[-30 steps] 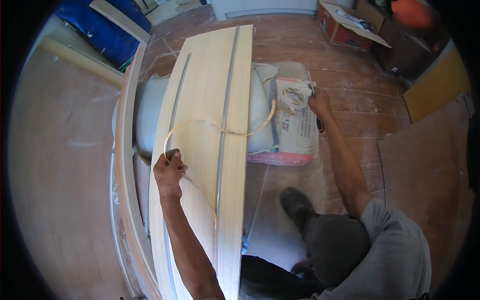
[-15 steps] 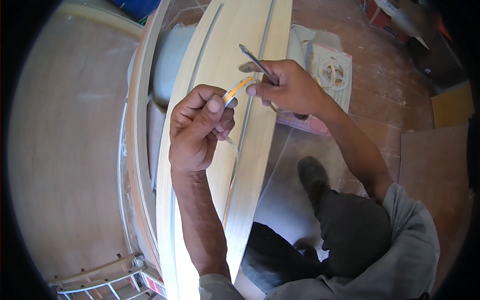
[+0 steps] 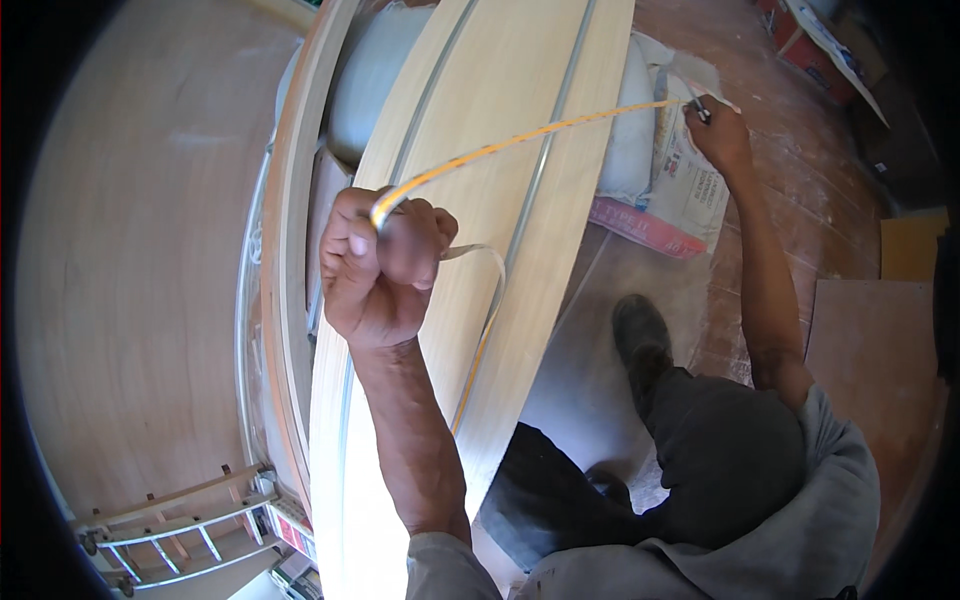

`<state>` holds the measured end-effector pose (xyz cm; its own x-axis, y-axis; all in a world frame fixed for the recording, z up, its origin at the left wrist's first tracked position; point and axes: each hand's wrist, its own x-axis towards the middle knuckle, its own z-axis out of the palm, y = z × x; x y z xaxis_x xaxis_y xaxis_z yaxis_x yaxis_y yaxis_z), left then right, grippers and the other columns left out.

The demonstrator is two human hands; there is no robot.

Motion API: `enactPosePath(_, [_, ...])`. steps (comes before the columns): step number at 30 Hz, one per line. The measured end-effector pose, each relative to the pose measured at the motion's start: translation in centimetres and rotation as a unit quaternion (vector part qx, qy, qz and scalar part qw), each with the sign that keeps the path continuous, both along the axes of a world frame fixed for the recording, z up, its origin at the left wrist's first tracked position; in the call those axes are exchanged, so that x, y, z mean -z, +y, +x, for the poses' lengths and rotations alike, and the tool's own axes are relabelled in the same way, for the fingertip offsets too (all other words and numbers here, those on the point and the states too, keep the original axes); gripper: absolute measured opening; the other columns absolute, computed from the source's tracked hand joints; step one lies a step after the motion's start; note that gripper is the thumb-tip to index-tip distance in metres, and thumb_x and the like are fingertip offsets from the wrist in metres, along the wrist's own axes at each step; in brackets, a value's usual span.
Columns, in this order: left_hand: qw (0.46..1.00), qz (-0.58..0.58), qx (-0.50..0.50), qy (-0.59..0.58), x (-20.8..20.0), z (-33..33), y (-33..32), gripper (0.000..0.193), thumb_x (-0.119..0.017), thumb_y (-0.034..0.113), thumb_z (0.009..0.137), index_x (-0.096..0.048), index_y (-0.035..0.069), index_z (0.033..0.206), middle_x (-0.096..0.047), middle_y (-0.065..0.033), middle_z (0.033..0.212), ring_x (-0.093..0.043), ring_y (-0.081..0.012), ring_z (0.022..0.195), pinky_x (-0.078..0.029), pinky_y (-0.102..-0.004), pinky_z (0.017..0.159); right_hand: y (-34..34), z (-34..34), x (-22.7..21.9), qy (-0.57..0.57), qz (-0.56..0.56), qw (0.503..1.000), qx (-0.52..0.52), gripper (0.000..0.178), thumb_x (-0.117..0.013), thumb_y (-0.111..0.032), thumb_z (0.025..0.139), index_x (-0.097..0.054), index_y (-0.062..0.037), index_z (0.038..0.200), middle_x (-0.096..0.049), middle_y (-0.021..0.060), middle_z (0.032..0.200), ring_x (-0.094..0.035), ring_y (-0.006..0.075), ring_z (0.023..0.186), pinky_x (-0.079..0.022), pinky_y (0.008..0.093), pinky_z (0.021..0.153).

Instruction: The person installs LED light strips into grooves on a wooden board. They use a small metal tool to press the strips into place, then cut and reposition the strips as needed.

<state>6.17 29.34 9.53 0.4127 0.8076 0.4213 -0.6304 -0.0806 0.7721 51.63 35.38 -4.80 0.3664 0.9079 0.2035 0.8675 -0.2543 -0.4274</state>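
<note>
A yellow LED strip (image 3: 500, 143) arches through the air from my left hand (image 3: 375, 275) to my right hand (image 3: 718, 135). The left fingers are closed on it above the pale wooden panel (image 3: 480, 110). A slack tail of strip (image 3: 497, 275) curls out below that hand and runs down into a groove in the panel. Off the panel's right edge, my right hand is closed over the strip's far part. A slim screwdriver (image 3: 686, 86) also seems to be in that hand, though it is blurred and its handle is mostly hidden.
Filled sacks (image 3: 690, 190) lie on the brown floor right of the panel, and another pale sack (image 3: 375, 80) sits to its left. A ladder (image 3: 180, 535) is at lower left. Boards (image 3: 870, 340) and boxes (image 3: 810, 50) stand at right. My boot (image 3: 642, 325) is beside the panel.
My right hand has moved away to the upper right, drawing a long span of strip out between the hands. My left hand has turned and shifted slightly left. The view has shifted a little.
</note>
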Motion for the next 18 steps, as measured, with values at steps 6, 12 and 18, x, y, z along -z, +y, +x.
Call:
enactPosePath(6, [0.995,-0.005,0.038,-0.097,1.2,-2.0,-0.4,0.026,-0.062,0.036,0.110,-0.068,0.012,0.112,-0.042,0.0056,0.065,-0.040,-0.0135,0.058,-0.039,-0.0391,0.080,-0.9,3.1,1.9,0.337,0.030,0.935,0.104,0.046,-0.071,-0.046,0.103,-0.076,-0.0002,0.109,-0.072,0.0079,0.077,-0.063,0.0125,0.064,-0.050,0.0298,0.056])
enactPosePath(12, [0.955,0.000,0.284,0.090,1.7,-3.9,1.3,0.100,-0.029,0.075,0.108,-0.071,-0.015,0.118,-0.074,-0.0401,0.096,-0.079,-0.0483,0.088,-0.054,-0.0667,0.104,0.4,1.3,-10.6,0.188,0.282,0.940,-0.044,0.042,-0.080,-0.039,0.096,-0.075,-0.0041,0.119,-0.071,0.0075,0.082,-0.066,0.0147,0.072,-0.055,0.0321,0.066])
enactPosePath(18, [0.897,-0.199,0.267,0.292,-1.6,2.8,3.8,0.115,-0.014,0.083,0.104,-0.055,-0.017,0.143,-0.069,-0.0430,0.122,-0.071,-0.0539,0.117,-0.055,-0.0609,0.107,-4.4,-12.4,-18.1,0.166,0.353,0.814,-0.430,0.049,-0.081,-0.006,0.082,-0.075,-0.0121,0.130,-0.072,0.0105,0.117,-0.073,0.0231,0.095,-0.060,0.0356,0.079])
